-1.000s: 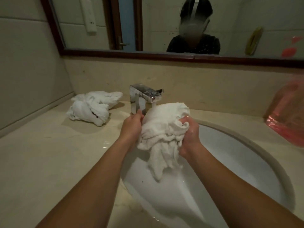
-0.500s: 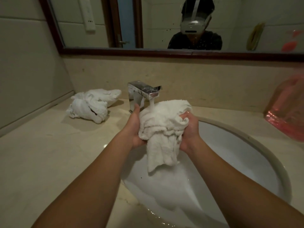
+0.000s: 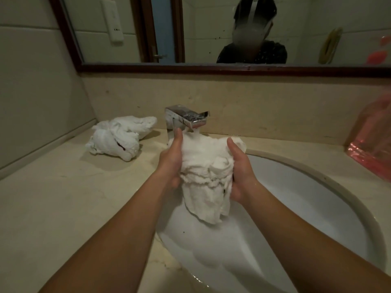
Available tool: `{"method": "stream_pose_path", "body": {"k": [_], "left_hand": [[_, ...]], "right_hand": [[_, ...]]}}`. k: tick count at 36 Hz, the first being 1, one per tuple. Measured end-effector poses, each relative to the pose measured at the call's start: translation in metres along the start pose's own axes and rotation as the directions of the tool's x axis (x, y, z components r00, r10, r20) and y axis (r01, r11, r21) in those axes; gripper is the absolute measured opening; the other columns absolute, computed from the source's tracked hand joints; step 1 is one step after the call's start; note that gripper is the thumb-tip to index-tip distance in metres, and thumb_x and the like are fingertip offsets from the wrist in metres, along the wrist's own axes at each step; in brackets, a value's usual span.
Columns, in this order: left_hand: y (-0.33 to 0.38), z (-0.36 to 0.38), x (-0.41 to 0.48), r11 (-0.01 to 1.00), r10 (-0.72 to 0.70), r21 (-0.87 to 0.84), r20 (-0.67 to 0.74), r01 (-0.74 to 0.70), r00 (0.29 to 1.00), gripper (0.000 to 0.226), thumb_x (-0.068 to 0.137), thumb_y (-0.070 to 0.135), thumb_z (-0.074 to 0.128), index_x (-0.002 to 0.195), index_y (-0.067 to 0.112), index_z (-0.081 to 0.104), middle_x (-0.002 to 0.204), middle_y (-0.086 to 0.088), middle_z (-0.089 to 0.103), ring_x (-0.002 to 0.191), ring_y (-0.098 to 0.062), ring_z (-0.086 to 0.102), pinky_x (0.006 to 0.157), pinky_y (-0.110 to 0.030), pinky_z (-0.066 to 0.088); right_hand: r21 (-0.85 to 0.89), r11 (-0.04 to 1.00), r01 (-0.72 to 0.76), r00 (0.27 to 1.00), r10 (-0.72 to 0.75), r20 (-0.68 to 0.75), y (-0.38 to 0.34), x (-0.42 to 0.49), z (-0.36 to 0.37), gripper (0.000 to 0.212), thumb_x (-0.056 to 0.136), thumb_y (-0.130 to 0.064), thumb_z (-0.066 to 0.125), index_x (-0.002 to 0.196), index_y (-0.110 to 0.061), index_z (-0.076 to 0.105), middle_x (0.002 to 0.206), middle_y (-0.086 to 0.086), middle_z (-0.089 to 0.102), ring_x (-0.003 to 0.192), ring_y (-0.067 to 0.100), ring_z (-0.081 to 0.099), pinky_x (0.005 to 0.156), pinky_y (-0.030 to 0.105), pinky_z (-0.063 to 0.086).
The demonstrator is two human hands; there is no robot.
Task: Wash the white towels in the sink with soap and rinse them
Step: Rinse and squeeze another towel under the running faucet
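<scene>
A bunched white towel (image 3: 204,176) hangs above the white sink (image 3: 317,208), right under the spout of the chrome faucet (image 3: 186,119), where water runs onto its top. My left hand (image 3: 172,161) grips its left side with the thumb up along the cloth. My right hand (image 3: 240,170) grips its right side, fingers hidden behind the folds. The towel's lower end dangles over the basin. A second white towel (image 3: 118,138) lies crumpled on the counter to the left of the faucet.
The beige stone counter (image 3: 63,208) surrounds the sink. A pink translucent plastic bag (image 3: 372,144) sits at the right edge by the backsplash. A wood-framed mirror (image 3: 211,67) runs along the wall behind, showing a person's reflection.
Both hands lifted the towel further up under the spout and spread slightly apart; more of the cloth now lies bunched between them, with the water falling on its top.
</scene>
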State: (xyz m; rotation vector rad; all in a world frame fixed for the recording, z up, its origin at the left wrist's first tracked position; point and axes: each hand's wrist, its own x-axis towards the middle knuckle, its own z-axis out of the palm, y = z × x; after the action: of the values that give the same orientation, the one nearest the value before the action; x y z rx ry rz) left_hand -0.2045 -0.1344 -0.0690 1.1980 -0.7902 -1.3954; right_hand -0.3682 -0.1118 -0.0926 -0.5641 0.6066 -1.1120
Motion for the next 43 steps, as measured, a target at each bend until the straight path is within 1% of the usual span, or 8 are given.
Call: {"method": "stream_pose_path", "body": {"k": [12, 16, 21, 25, 31, 35, 40, 43], "left_hand": [[-0.008, -0.001, 0.000, 0.993, 0.052, 0.097, 0.133, -0.066, 0.990, 0.099, 0.062, 0.085, 0.082, 0.138, 0.023, 0.068, 0.126, -0.008, 0.077, 0.112, -0.031, 0.076, 0.103, -0.054, 0.058], [-0.002, 0.001, 0.000, 0.984, 0.150, 0.104, -0.029, -0.147, 0.988, 0.068, 0.080, 0.071, 0.078, 0.128, 0.025, 0.067, 0.117, -0.003, 0.076, 0.102, -0.022, 0.076, 0.088, -0.043, 0.064], [-0.003, -0.003, 0.007, 0.981, 0.182, -0.044, -0.104, -0.187, 0.978, 0.075, 0.087, 0.056, 0.082, 0.145, 0.020, 0.052, 0.126, -0.010, 0.073, 0.105, -0.028, 0.077, 0.084, -0.049, 0.066], [-0.003, -0.004, 0.007, 0.966, 0.234, -0.093, -0.080, -0.241, 0.969, 0.073, 0.088, 0.054, 0.081, 0.142, 0.013, 0.056, 0.125, -0.014, 0.075, 0.105, -0.030, 0.078, 0.086, -0.053, 0.065], [-0.007, -0.001, 0.004, 0.982, 0.183, 0.044, -0.037, -0.181, 0.982, 0.106, 0.052, 0.084, 0.082, 0.132, 0.016, 0.067, 0.114, -0.005, 0.080, 0.101, -0.025, 0.079, 0.092, -0.048, 0.064], [-0.007, 0.000, 0.005, 0.993, 0.091, 0.077, 0.018, -0.092, 0.996, 0.115, 0.047, 0.102, 0.070, 0.133, 0.025, 0.068, 0.116, -0.002, 0.080, 0.105, -0.026, 0.078, 0.098, -0.049, 0.061], [-0.006, 0.005, -0.004, 0.993, 0.095, 0.072, 0.019, -0.096, 0.995, 0.069, 0.074, 0.080, 0.076, 0.114, 0.025, 0.067, 0.111, -0.005, 0.079, 0.099, -0.026, 0.079, 0.090, -0.050, 0.064], [-0.006, 0.010, -0.008, 0.996, 0.065, 0.068, -0.033, -0.062, 0.997, 0.064, 0.080, 0.077, 0.071, 0.115, 0.024, 0.065, 0.107, -0.005, 0.078, 0.094, -0.025, 0.079, 0.081, -0.045, 0.067]], "right_hand": [[-0.031, 0.997, 0.066, 0.995, -0.068, -0.070, -0.004, 0.005, 0.000, 0.051, 0.106, -0.040, 0.057, 0.142, -0.004, 0.063, 0.135, 0.026, 0.069, 0.125, 0.047, 0.066, 0.113, 0.061, 0.046], [-0.150, 0.983, 0.107, 0.980, -0.129, -0.152, -0.001, 0.015, -0.005, 0.058, 0.100, -0.046, 0.067, 0.143, -0.008, 0.062, 0.133, 0.020, 0.071, 0.122, 0.042, 0.069, 0.113, 0.060, 0.049], [-0.385, 0.918, 0.089, 0.949, -0.195, -0.247, 0.006, 0.018, -0.009, 0.067, 0.090, -0.065, 0.070, 0.142, -0.023, 0.062, 0.130, 0.004, 0.076, 0.119, 0.029, 0.073, 0.112, 0.053, 0.051], [-0.267, 0.964, 0.018, 0.982, -0.068, -0.178, 0.012, 0.013, -0.006, 0.073, 0.094, -0.069, 0.064, 0.147, -0.019, 0.059, 0.138, 0.014, 0.070, 0.127, 0.036, 0.068, 0.118, 0.055, 0.045], [-0.031, 1.000, 0.002, 0.991, -0.006, -0.132, 0.018, 0.009, 0.006, 0.090, 0.091, -0.080, 0.054, 0.147, -0.010, 0.057, 0.135, 0.029, 0.067, 0.124, 0.049, 0.066, 0.115, 0.063, 0.045], [-0.069, 0.997, 0.033, 0.984, -0.044, -0.175, 0.015, 0.007, 0.011, 0.099, 0.085, -0.091, 0.046, 0.144, -0.013, 0.062, 0.135, 0.024, 0.069, 0.125, 0.046, 0.067, 0.116, 0.063, 0.043], [-0.230, 0.973, 0.037, 0.889, -0.137, -0.437, 0.020, 0.025, 0.001, 0.139, 0.032, -0.109, 0.063, 0.144, -0.027, 0.061, 0.132, 0.008, 0.073, 0.119, 0.039, 0.070, 0.108, 0.061, 0.052], [-0.358, 0.931, 0.067, 0.844, -0.244, -0.478, 0.014, 0.013, 0.013, 0.108, 0.066, -0.102, 0.056, 0.137, -0.020, 0.062, 0.126, 0.003, 0.072, 0.116, 0.030, 0.069, 0.108, 0.051, 0.054]]}}
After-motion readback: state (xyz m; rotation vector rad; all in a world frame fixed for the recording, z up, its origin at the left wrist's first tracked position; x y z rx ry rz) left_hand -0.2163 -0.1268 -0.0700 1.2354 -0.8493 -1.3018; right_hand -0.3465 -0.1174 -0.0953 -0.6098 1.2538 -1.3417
